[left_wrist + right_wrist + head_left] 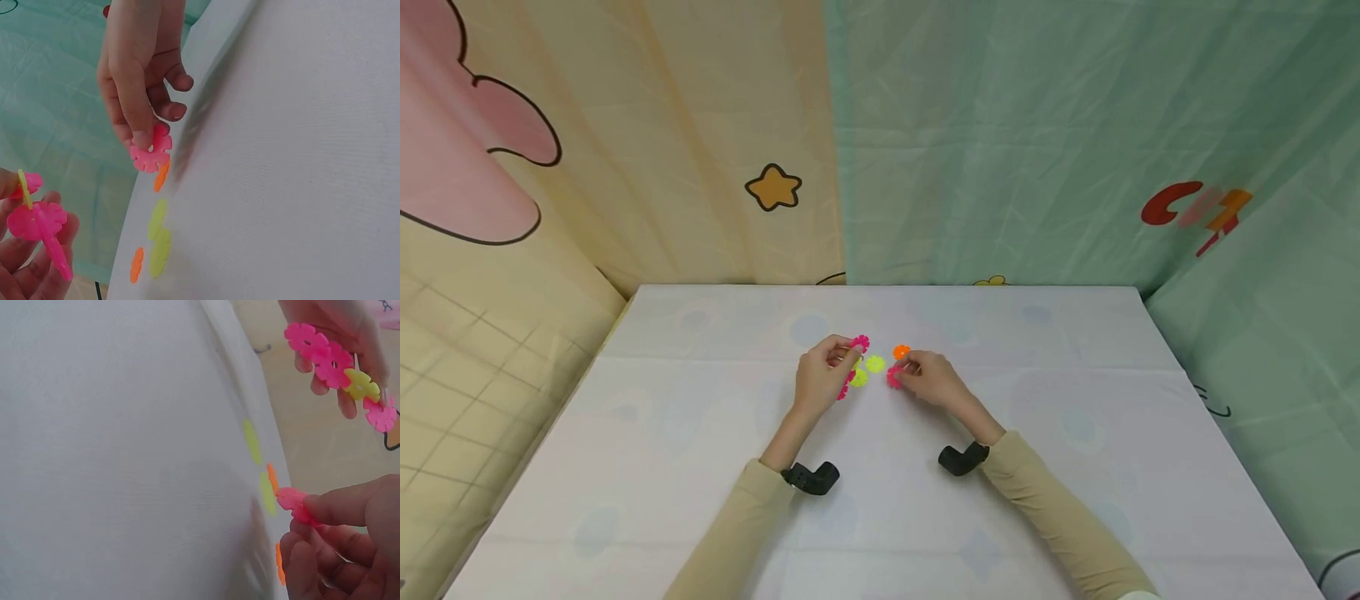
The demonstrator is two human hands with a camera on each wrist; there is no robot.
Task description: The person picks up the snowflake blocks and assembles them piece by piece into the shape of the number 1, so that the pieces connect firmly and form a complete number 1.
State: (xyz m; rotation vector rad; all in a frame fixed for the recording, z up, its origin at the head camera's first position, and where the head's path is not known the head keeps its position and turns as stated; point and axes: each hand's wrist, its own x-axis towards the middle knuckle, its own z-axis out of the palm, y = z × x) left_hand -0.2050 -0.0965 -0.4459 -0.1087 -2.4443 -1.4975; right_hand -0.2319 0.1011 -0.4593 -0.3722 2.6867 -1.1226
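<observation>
A big cloth curtain, part cream and part green [1000, 167], hung behind a wide desk covered in pale cloth [970, 517]. Above the desk, the person's bare left grip [822, 379] pinched a chain of four flat plastic flowers [333, 362], stuck together in a row. Three were bright pink, and the one yellow flower [361, 385] sat third, next to the last pink one. The flowers were round, with bumpy, notched edges and little middle holes. The bare right grip [936, 379] pinched a bright pink plastic flower [152, 157] near the chain; I couldn't tell if another was tucked behind it. Four loose ones lay on the desk: two yellow-green plastic flowers [876, 364], just beside each other, and two orange plastic flowers [136, 265].
</observation>
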